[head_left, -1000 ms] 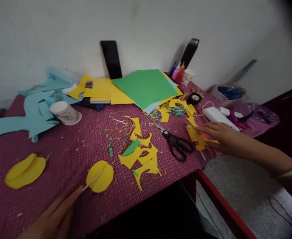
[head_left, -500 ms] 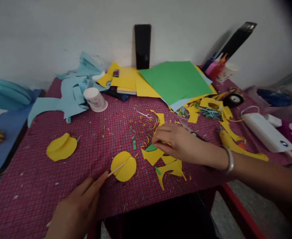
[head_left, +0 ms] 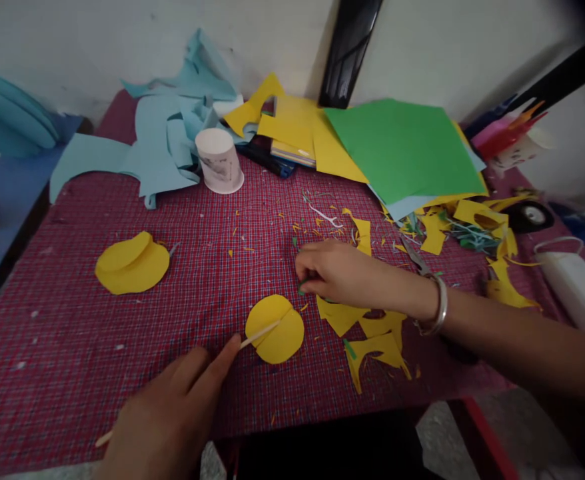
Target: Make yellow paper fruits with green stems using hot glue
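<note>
Well to the left of the round yellow disc [head_left: 280,341], a folded yellow paper shape [head_left: 132,268] is lying on the checked cloth [head_left: 202,227], while blue paper pieces [head_left: 165,150] are heaping up farther back. Left of the disc and nearer the wearer, the left hand [head_left: 172,407] is holding a wooden stick [head_left: 260,335], its fingers closing narrowly round it. The stick's tip is overlapping the disc, so this grip is probably keeping stick and paper lined up; whether they are glued is not showing. Behind the disc and to its left, a paper cup [head_left: 217,163] is standing apparently mouth down, so anything beneath it is staying hidden.

Just beyond the disc to its right, the right hand [head_left: 322,267] is resting low, its fingers curling in beside a green scrap [head_left: 301,288]; whether they are pinching it I cannot tell. Yellow offcuts [head_left: 340,317] are lying right of the disc, perhaps pushed there to leave working room. Far behind and right of the disc, squeeze bottles [head_left: 502,133] are leaning in front of a second cup [head_left: 525,152], whose inside is not showing.
</note>
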Available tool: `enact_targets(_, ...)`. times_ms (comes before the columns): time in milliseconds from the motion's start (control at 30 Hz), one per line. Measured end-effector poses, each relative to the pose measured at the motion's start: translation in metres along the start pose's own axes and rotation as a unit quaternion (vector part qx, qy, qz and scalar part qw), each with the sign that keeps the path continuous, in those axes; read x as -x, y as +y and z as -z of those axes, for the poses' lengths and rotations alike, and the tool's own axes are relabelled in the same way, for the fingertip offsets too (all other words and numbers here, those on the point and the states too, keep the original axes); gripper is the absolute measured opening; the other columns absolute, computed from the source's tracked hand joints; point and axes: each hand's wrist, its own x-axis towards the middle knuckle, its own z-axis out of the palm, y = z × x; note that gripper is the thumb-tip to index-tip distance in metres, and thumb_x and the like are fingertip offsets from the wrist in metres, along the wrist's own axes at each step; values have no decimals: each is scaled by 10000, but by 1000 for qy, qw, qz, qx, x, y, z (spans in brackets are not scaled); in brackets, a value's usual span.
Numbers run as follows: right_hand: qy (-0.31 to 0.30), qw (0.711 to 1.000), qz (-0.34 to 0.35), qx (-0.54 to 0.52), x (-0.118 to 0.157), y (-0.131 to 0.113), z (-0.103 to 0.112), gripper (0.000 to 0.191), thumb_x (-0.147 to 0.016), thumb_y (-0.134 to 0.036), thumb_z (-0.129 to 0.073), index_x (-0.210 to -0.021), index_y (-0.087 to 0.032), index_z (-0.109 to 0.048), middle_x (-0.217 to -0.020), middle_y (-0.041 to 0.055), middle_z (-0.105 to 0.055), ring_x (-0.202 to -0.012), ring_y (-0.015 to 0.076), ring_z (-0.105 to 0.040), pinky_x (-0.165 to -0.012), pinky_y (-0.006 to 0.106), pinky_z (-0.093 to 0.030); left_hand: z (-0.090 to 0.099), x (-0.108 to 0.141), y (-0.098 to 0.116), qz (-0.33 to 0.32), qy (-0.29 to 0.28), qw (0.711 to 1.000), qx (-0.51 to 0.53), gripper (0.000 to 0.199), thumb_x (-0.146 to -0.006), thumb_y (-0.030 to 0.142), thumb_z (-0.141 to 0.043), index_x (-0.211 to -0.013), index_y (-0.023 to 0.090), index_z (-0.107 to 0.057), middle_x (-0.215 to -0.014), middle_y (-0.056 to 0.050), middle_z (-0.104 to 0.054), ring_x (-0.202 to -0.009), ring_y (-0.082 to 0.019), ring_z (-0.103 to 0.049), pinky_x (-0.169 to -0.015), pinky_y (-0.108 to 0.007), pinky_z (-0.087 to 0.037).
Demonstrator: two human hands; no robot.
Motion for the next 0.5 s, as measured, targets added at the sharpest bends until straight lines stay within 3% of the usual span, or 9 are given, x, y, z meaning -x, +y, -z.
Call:
enact_targets(233,9,984,-76,-162,1,-17,-4,92,-797,-145,-579,-711,-175,-564,-686,-31,-583,-603,92,-507,-579,238,-350,-4,5,0,15,-36,999,33,684,-895,82,-333,-1506,306,-125,-924,-31,-654,-622,-134,-646,-503,-239,-519)
enact_targets(500,-22,989,-54,-138,-3,-29,-11,98,-773,-106,-523,-727,-160,-592,-677,-26,-589,-588,82,-496,-561,230,-334,-10,12,0,38,-49,994,88,711,-872,58,-338,-1497,342,-153,-942,-26,-622,-679,-147,-623,-549,-272,-497)
